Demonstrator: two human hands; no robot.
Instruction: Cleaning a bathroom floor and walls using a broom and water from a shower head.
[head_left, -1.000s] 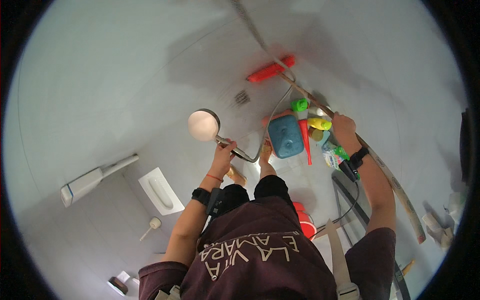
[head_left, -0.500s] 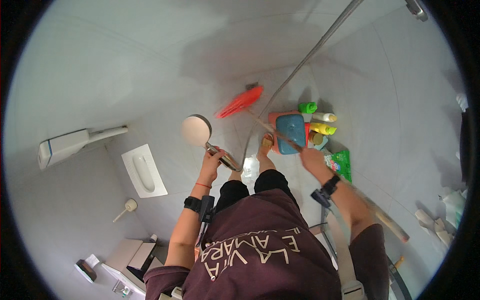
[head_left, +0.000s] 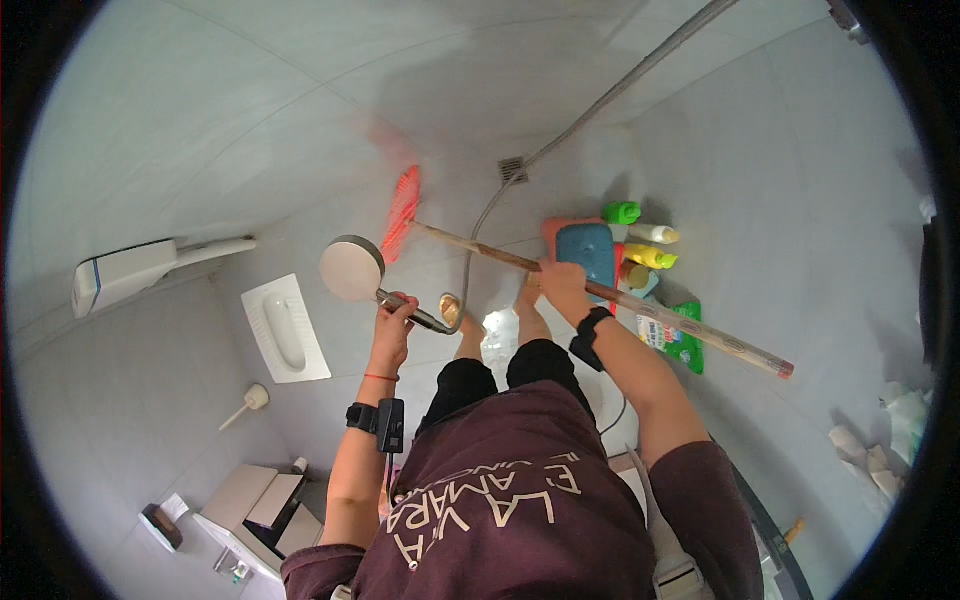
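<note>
My left hand (head_left: 397, 308) is wrapped round the handle of a shower head (head_left: 352, 268), whose pale round face is tilted up. Its grey hose (head_left: 468, 262) curves away from the handle and climbs to the upper right. In my right hand (head_left: 565, 290) is the wooden stick of a broom (head_left: 690, 326), gripped partway along. The red bristle head (head_left: 401, 214) lies on the floor near the far wall, just beyond the shower head. The stick slants across in front of me, its free end out to the right.
A floor drain (head_left: 513, 170) lies near the far wall. To the right stand a blue-topped stool (head_left: 586, 258), a green bottle (head_left: 622, 212), a yellow bottle (head_left: 650, 257) and a green packet (head_left: 686, 340). Leftward are a squat toilet (head_left: 288, 330) and a wall cistern (head_left: 122, 278).
The broom head has swept left across the floor, uncovering the drain. My right hand has moved left and farther out with the stick. The shower head has shifted left.
</note>
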